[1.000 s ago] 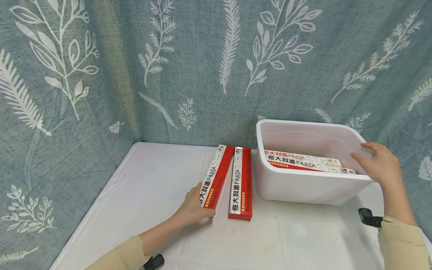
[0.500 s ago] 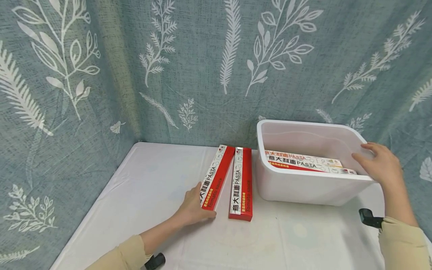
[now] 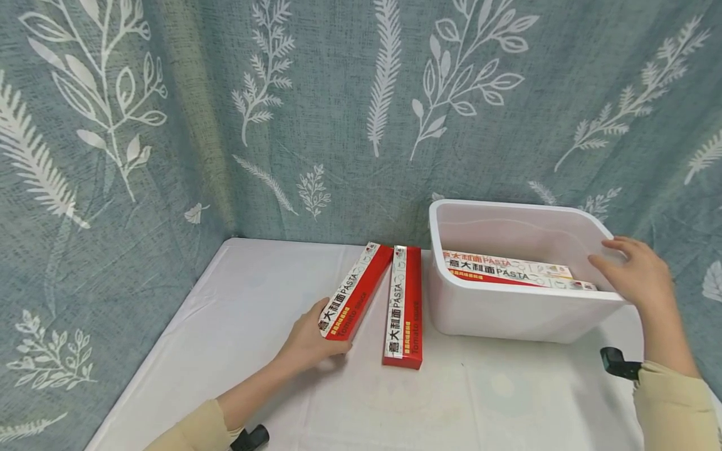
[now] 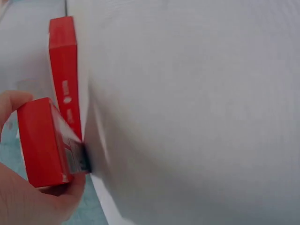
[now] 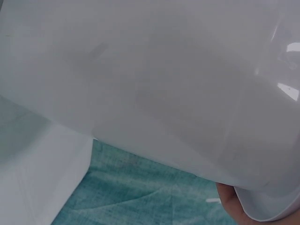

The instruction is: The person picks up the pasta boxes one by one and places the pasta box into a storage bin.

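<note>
My left hand (image 3: 309, 337) grips the near end of a red and white pasta box (image 3: 356, 291), thumb on one side and fingers on the other. In the left wrist view, the end of this held box (image 4: 40, 145) faces the camera and looks lifted off the table. Just right of it a second pasta box (image 3: 403, 307) lies flat. My right hand (image 3: 640, 270) holds the right rim of a white plastic bin (image 3: 519, 316), thumb over the inside. More pasta boxes (image 3: 510, 270) lie inside the bin. Only part of the right hand (image 5: 227, 201) shows in the right wrist view.
A white cloth (image 3: 271, 282) covers the table. A blue-green curtain (image 3: 333, 125) with white leaf prints hangs behind it and along the sides. The bin stands close to the back curtain, and its front wall hides the lower part of its inside.
My left hand has shifted slightly left, bringing the near end of the pasta box with it and raising it a little. The right hand, bin and second box stay where they were.
</note>
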Tool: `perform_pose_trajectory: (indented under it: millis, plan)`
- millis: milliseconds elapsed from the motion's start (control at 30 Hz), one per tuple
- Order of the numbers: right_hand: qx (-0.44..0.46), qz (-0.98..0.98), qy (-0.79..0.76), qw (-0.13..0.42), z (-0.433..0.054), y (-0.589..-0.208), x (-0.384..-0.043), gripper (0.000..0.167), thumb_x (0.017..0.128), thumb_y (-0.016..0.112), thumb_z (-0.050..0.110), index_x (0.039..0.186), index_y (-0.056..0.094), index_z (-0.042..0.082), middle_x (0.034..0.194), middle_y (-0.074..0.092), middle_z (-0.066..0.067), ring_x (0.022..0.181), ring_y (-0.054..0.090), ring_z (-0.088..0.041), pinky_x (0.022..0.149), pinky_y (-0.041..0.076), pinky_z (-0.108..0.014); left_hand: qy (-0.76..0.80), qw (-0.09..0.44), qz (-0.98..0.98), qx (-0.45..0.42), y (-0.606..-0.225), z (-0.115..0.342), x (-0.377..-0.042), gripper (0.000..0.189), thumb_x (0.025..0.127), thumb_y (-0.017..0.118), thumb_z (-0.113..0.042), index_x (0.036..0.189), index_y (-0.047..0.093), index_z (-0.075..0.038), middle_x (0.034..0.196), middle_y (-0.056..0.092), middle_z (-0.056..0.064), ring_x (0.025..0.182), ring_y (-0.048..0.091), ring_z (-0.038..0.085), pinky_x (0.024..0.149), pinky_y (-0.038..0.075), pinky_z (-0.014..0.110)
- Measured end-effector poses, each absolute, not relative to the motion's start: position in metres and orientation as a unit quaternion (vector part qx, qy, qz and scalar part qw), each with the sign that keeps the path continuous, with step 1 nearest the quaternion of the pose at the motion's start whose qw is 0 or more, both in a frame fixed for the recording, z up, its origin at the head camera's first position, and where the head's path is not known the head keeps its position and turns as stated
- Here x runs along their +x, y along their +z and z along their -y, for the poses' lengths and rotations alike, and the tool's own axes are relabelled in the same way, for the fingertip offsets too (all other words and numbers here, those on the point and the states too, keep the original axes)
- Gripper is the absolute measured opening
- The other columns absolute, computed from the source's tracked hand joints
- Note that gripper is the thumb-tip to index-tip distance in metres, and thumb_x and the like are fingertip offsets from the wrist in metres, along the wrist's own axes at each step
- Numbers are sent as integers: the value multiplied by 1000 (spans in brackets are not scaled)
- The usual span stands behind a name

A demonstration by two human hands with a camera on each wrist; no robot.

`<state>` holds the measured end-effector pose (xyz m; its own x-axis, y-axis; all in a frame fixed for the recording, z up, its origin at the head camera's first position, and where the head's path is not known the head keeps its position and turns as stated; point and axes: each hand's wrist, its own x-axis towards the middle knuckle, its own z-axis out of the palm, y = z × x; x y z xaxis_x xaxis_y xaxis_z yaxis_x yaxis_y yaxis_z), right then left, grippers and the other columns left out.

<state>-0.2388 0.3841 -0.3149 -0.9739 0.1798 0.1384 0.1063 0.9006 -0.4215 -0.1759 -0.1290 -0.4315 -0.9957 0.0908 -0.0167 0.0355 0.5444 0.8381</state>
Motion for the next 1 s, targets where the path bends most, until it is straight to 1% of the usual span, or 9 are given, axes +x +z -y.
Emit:
perform_pose_trajectory:
  millis: [100,300,433,533,700,833,933,1000]
  plan:
    - [-72,971,210,87,-385,-314,-239,65,99,47,42,140,42,-9,148,25,-36,132,19,-61,96,19,-77,476,24,-879,12,-425,134,-176,85,72,80,-22,145,39,-3,122,58,8,101,55,20,77,47,34]
    - [-71,971,210,85,-384,-314,-240,64,99,47,41,139,42,-9,149,24,-35,133,18,-60,97,19,-76,504,6,-863,-24,-414,141,-177,81,76,80,-32,145,42,-12,129,57,8,108,53,22,80,47,35]
    - [-76,971,213,84,-384,-314,-239,65,100,46,42,139,42,-9,150,23,-34,134,17,-60,98,18,-77,534,-13,-844,-45,-409,144,-178,78,79,80,-34,145,42,-15,135,52,10,117,49,26,86,51,39]
    - [-74,971,211,84,-384,-315,-239,65,100,46,42,139,43,-9,150,23,-34,134,17,-60,98,18,-76,560,-35,-825,-62,-407,145,-179,73,81,79,-31,143,43,-16,137,50,10,120,48,26,86,54,39]
    - [-73,971,211,85,-383,-315,-240,64,100,46,42,138,43,-9,150,23,-34,134,17,-60,98,17,-76,620,-73,-777,-80,-404,147,-181,66,83,78,-25,139,45,-15,135,51,7,121,46,22,83,54,33]
    - [-75,970,214,84,-384,-315,-239,64,100,46,42,138,43,-9,151,22,-34,135,16,-60,98,17,-77,656,-111,-741,-86,-400,149,-183,63,85,77,-22,137,44,-11,136,49,5,123,45,19,83,53,24]
    - [-72,971,212,84,-383,-315,-238,63,100,46,42,138,44,-9,151,22,-34,134,16,-60,97,18,-77,677,-145,-717,-84,-396,150,-185,61,85,76,-18,137,45,-9,134,50,4,120,47,16,81,52,18]
    - [-71,971,211,84,-383,-315,-239,63,100,46,42,137,45,-8,151,22,-34,134,16,-60,97,18,-77,684,-164,-706,-81,-392,152,-185,60,86,76,-16,136,45,-7,133,52,4,118,48,15,79,52,16]
